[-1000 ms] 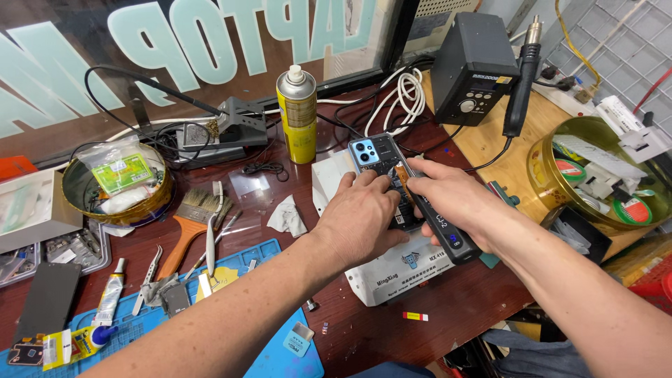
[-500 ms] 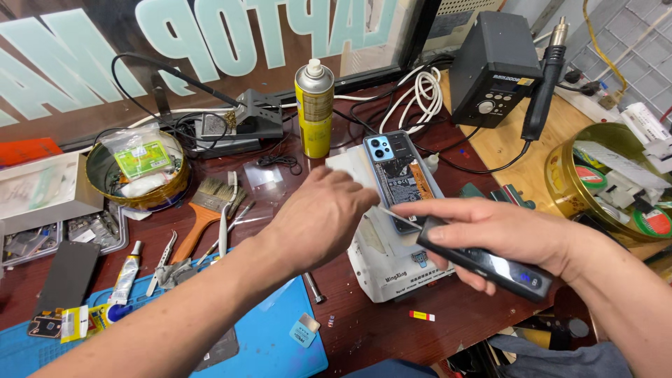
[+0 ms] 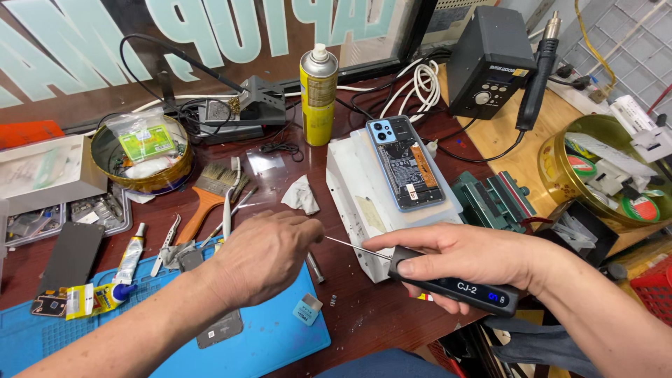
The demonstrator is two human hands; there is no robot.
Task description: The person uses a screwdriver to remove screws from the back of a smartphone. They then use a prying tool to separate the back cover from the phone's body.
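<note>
My right hand (image 3: pixel 465 257) grips a black pen-shaped electric screwdriver (image 3: pixel 458 283) with a small lit display, its thin bit (image 3: pixel 353 246) pointing left. My left hand (image 3: pixel 269 255) hovers over the edge of the blue work mat (image 3: pixel 266 343), fingertips pinched at the tip of the bit. An opened phone (image 3: pixel 406 162), back cover off and blue camera block at the top, lies face down on a white box (image 3: pixel 357 203) just beyond both hands.
A yellow spray can (image 3: pixel 318 94), a brush (image 3: pixel 210 192), tweezers (image 3: pixel 227 206) and a glue tube (image 3: pixel 129 255) lie on the dark red table. A black soldering station (image 3: pixel 490 63) stands at the back right, round gold tins (image 3: pixel 140 157) at both sides.
Both hands pulled back from the phone toward me. The right hand carried the screwdriver away, and the left hand came to the bit's tip.
</note>
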